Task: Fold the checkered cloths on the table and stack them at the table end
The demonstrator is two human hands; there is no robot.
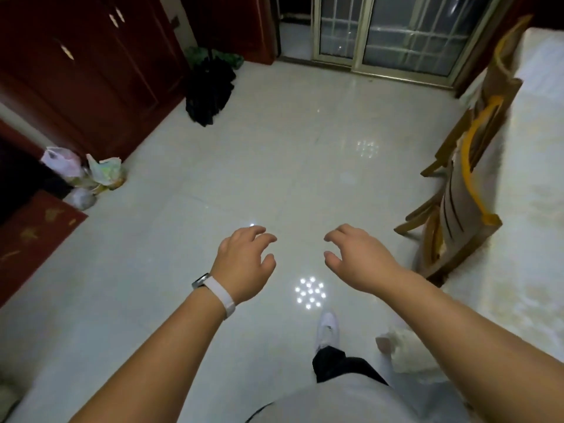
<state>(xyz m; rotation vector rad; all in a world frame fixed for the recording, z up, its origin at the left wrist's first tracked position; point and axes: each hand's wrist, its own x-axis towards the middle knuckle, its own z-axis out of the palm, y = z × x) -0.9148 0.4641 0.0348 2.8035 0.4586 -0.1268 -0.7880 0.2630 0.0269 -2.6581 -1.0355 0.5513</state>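
Hovering palm-down over the floor [244,154], the left hand [244,261] and right hand [357,261] are near each other, both empty with fingers loosely curled. A white band [224,296] circles the left wrist. A dark mark on the shoe [328,328] is too blurred to read. The table [537,178] runs along the right edge under a pale cover, chairs [457,209] pushed against its side. Where the checkered cloths lie cannot be told. Open tile stretches ahead to the glass doors [396,35]. A red cabinet [91,71] and bags [82,175] line the left.

Chairs [457,193] just left of table [543,141]
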